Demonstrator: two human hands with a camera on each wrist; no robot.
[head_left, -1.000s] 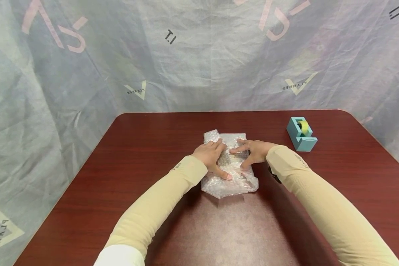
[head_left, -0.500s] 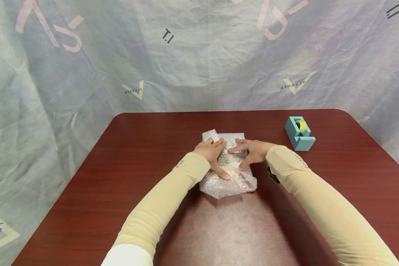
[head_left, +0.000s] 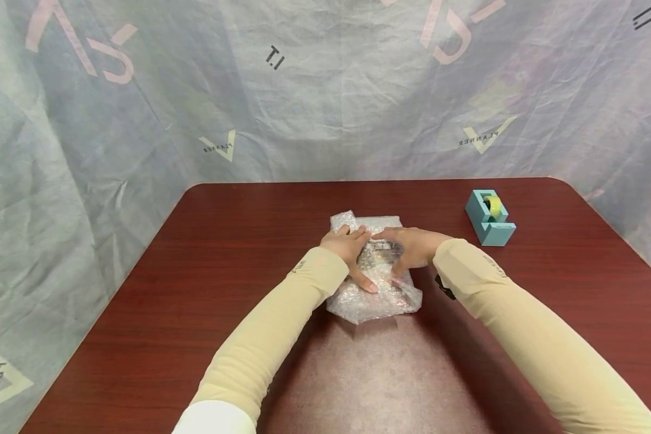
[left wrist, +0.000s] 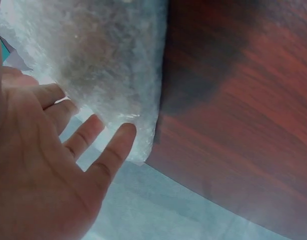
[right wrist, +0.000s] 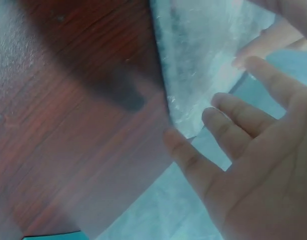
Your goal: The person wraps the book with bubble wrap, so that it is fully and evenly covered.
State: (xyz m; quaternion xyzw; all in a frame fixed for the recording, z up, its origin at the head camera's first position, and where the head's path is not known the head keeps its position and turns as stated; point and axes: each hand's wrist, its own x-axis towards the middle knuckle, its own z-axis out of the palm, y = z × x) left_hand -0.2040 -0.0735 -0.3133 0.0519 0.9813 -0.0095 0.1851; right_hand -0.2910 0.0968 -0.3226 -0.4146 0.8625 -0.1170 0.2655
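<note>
**Head view first: two flat hands hold a bubble-wrap bundle**

Head view: the bubble-wrap bundle (head_left: 373, 271) lies mid-table (head_left: 249, 253), left hand (head_left: 349, 249) and right hand (head_left: 410, 247) spread flat on top, fingers straight. A tape dispenser (head_left: 490, 217) stands well apart at the right.

Left wrist: fingers (left wrist: 113, 147) lie extended along the wrap's edge.

Right wrist: fingers (right wrist: 228, 125) splayed, gripping nothing. Even, steady pressure near the fold should keep it from springing open.

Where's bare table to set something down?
Bare: the table left of the bubble-wrap bundle, the strip behind it, and between bundle and tape dispenser. Crowded: centre, with left hand and right hand pressing the bundle.
</note>
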